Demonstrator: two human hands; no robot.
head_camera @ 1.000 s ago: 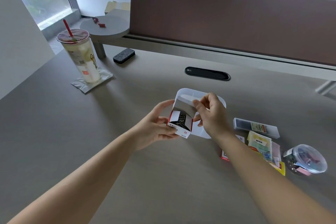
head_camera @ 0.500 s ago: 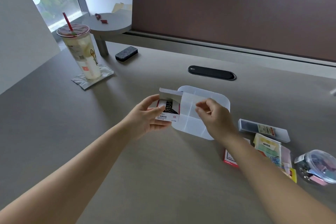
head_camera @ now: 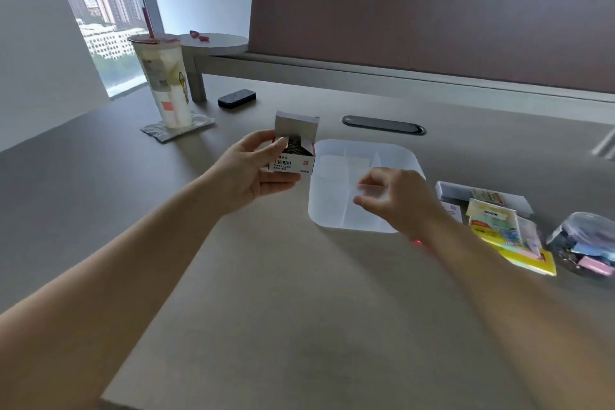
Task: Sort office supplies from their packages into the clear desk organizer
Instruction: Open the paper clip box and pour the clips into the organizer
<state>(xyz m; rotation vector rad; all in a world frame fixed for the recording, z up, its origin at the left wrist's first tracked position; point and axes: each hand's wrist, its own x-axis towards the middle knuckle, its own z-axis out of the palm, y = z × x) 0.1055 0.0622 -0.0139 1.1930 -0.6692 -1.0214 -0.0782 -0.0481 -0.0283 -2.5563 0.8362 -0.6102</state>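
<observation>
Got the paper clip box (head_camera: 293,156) gripped in my left hand (head_camera: 254,173), flap up. The clear organizer (head_camera: 336,206) sits just to its right on the desk (head_camera: 299,309), under my right hand (head_camera: 396,200), whose loosely curled fingers hold nothing. Short tip rightward, I reckon.

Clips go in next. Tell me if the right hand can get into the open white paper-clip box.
Probably yes: the white paper-clip box has its flap up, and the right hand hovers beside it holding nothing.

The paper clip box (head_camera: 293,161) reads "回形针"; the sticky-note pack (head_camera: 492,220) perhaps "stick".
</observation>
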